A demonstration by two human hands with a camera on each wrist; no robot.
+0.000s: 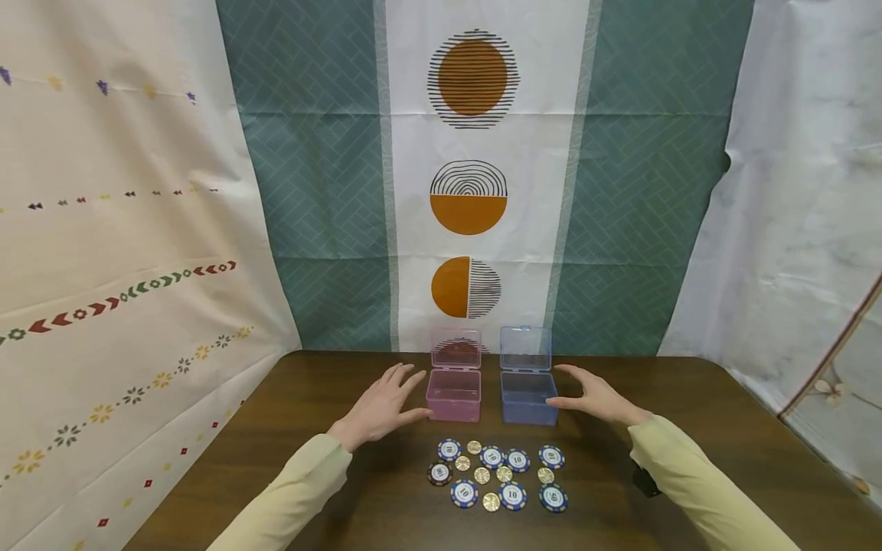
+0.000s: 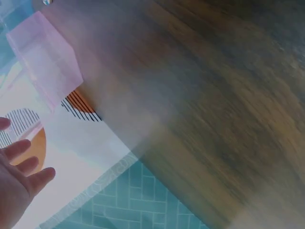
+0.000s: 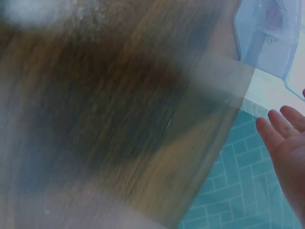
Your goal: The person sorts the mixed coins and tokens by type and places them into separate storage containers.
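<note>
Lying nearest the person on the tabletop [image 1: 689, 459], a loose cluster of chips [image 1: 492, 458] and small gold coins [image 1: 482, 475] sits flat and unstacked, spread so each face shows; neither hand touches it. Beyond it, at 12 o'clock from the cluster, two small clear boxes stand side by side with a narrow gap between them: a pink box [image 1: 453, 394] on the left and a blue box [image 1: 528, 397] on the right. Both have their hinged lids tipped up and back toward the curtain [image 1: 310, 191], so the mouths face upward within reach of the chips. As far as the head view shows, both boxes look empty, though their tinted walls make the bottoms hard to read. The left hand [image 1: 381, 405] hovers at 9 o'clock of the pink box, fingers [image 1: 403, 376] spread apart and straight, thumb just beside the box's near corner; I cannot tell whether it touches. The right hand [image 1: 596, 396] mirrors it at 3 o'clock of the blue box, fingers apart, thumb tip at the box's side wall. Neither hand holds anything. Both wrist views are blurred, showing only box corners and fingertips.
</note>
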